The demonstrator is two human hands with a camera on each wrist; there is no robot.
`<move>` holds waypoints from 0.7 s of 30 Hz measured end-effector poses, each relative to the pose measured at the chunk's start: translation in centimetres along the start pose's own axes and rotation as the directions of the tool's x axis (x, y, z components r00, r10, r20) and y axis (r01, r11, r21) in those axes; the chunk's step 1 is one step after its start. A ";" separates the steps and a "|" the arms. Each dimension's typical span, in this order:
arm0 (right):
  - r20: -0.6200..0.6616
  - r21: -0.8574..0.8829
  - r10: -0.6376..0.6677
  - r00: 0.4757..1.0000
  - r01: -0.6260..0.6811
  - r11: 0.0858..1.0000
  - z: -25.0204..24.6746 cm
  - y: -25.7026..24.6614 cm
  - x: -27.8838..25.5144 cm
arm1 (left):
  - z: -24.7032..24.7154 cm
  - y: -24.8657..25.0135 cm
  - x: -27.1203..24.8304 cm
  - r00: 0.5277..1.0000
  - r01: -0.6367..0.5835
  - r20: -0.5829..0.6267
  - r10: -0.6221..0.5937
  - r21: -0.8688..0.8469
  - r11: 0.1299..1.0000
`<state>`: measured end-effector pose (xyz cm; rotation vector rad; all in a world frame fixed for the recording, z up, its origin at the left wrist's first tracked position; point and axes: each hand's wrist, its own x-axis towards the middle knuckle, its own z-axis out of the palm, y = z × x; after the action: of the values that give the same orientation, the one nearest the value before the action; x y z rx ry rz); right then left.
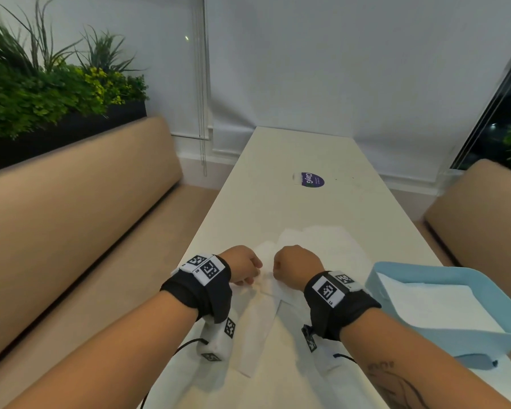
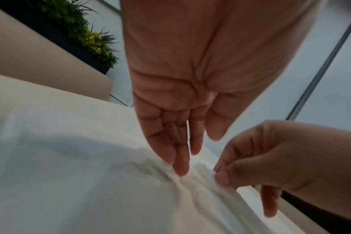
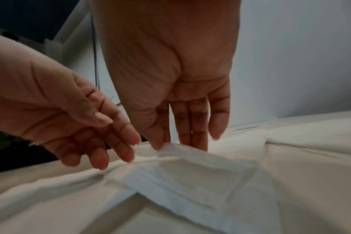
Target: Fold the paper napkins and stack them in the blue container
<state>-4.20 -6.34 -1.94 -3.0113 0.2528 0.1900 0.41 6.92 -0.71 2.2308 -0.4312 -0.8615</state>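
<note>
**Location.** The napkin [image 1: 264, 286] in work lies on the table [image 1: 278, 160], near centre, between both hands. More loose sheets [image 1: 322, 240] lie just beyond it on the far side. The container [image 1: 443, 338] stands at the near right, beside the right forearm, with a stack [image 1: 425, 302] of white napkins already inside.

**Hands.** Left hand [image 1: 242, 265]: the fingers are straight and the fingertips [image 2: 180, 169] press down on the napkin, thumb held apart. It grasps nothing. Right hand [image 1: 295, 265]: thumb and forefinger pinch a raised fold of the napkin, as the left wrist view shows. The right wrist view shows a corner lifted off the table at that grip.

**Handling, assessed.** The material is thin, very light, limp paper, and it puckers between the two hands. It is likely to tear if pulled against the pinning fingers. It may also drift or spring open if let go uncreased. Layers may cling, so one sheet could bring a second with it.

**Recommended hold.** Take it at a corner or edge with a light pinch, with the other hand flat as an anchor beside the intended crease. Then press along the fold. Carry the folded piece supported across its width to the container.
</note>
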 end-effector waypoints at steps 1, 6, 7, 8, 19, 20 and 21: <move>-0.015 0.071 0.018 1.000 -0.017 0.997 -0.2 0.2 -0.1 | 0.1 0.3 0.1 1.000 0.012 -0.008 -0.012 -0.046 0.999; -0.109 0.316 0.069 0.992 -0.031 0.948 -1.9 0.9 -1.0 | 0.2 1.2 0.3 0.995 0.078 -0.022 -0.096 -0.424 0.902; -0.130 0.347 0.062 0.990 -0.013 0.938 -2.3 1.0 -1.2 | 0.2 1.4 0.3 0.995 0.080 -0.008 -0.097 -0.490 0.868; -0.147 0.379 0.045 0.988 0.014 0.925 -2.6 0.9 -1.4 | 0.2 1.6 0.4 0.996 0.081 0.008 -0.091 -0.541 0.837; -0.147 0.751 0.215 0.965 -0.032 0.659 -3.6 2.0 -1.9 | -0.5 1.2 0.7 0.976 -0.160 -0.202 0.082 -0.404 0.901; -0.109 0.766 0.283 0.953 -0.101 0.635 -3.3 2.4 -1.7 | -0.7 1.0 0.5 0.970 -0.188 -0.219 0.102 -0.417 0.889; -0.036 0.785 0.324 0.945 -0.174 0.595 -3.2 2.6 -1.7 | -1.0 0.9 0.4 0.963 -0.219 -0.240 0.123 -0.429 0.877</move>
<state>-5.97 -9.04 1.13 -2.0978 0.6036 -0.1452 1.34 6.60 0.29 1.7926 -0.2885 -0.5575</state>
